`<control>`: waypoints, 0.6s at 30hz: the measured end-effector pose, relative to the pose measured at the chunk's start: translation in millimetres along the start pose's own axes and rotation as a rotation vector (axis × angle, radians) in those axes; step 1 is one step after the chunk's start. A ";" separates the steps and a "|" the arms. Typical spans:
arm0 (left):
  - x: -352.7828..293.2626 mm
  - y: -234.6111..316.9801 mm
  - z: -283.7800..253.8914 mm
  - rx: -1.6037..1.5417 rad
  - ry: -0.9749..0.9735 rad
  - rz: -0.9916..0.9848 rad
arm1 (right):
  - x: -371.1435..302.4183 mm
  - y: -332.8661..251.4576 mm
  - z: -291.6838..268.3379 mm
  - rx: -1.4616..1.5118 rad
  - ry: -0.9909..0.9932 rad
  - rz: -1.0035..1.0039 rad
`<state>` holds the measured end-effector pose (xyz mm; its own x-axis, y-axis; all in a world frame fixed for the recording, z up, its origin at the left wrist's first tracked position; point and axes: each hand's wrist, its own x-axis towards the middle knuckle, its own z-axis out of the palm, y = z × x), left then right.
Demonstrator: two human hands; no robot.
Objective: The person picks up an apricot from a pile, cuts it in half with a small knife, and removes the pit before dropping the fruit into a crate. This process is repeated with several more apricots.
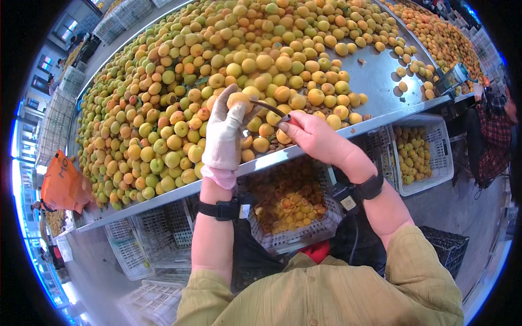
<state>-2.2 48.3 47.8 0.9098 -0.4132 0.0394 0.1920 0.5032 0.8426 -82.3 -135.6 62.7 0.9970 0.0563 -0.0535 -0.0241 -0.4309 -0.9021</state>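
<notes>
My left hand (224, 127), in a pale glove with a pink cuff, is closed around a yellow-orange apricot (238, 100) held up over the heap. My right hand (315, 136), bare, grips the reddish handle of a thin curved knife (265, 106). Its dark blade points left and its tip meets the apricot, or lies right beside it; which one I cannot tell. Beneath both hands spreads a big heap of apricots (179, 114), green-yellow to orange, on a metal table (375, 73).
Below the table edge, a crate (283, 239) holds split apricots. Another white crate (435, 179) with yellow fruit stands to the right, near a person in a plaid shirt (492, 130). An orange bag (62, 185) hangs at the left corner. Several crates (157, 233) are stacked lower left.
</notes>
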 end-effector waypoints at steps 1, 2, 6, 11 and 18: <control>-0.2 8.2 -3.8 0.261 -0.017 0.017 | 0.0 1.6 -5.2 0.002 -0.044 0.009; 1.5 13.6 -13.3 0.293 -0.078 -0.049 | 0.5 5.4 -7.6 0.003 -0.043 -0.013; -4.0 0.5 -4.6 -0.093 -0.071 -0.023 | -4.8 -0.2 6.9 0.170 -0.037 0.040; -7.1 -16.4 4.3 -0.485 -0.042 -0.149 | -4.0 1.5 26.2 0.123 0.095 -0.046; -2.6 -11.5 -6.7 0.058 0.004 -0.013 | -5.5 3.2 29.9 0.175 0.069 -0.040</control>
<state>-4.3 48.6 34.5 0.9089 -0.4163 0.0261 0.1824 0.4529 0.8727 -90.1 -110.4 47.3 1.0000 0.0057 0.0077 0.0090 -0.2663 -0.9639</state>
